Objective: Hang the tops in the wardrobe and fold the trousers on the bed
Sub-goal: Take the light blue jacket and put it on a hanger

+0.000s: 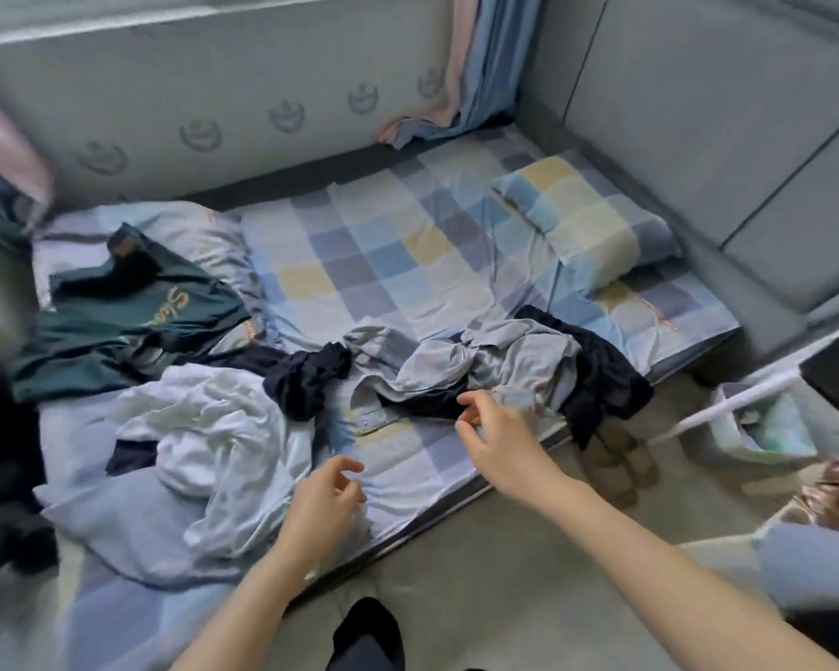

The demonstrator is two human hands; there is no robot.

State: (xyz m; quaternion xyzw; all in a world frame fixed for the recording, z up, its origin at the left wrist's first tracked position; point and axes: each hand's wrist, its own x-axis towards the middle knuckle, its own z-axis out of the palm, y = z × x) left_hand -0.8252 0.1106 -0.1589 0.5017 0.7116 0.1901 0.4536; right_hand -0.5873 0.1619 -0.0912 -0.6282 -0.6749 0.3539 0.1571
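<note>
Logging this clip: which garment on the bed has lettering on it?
The dark green top at the left, with gold script; the white, grey and navy garments show none.

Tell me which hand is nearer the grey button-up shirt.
Right. The right hand hovers at the grey shirt's near edge; the left hand is lower left, over the checked sheet.

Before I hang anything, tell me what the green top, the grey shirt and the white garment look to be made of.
Green top: smooth, slightly glossy knit, likely synthetic sportswear; it lies fairly flat, with printed lettering. Grey shirt: thin matte woven cloth, perhaps cotton blend; buttoned placket, soft crumples. White garment: light, thin fabric with many fine creases; cotton or blend, hard to tell.
</note>
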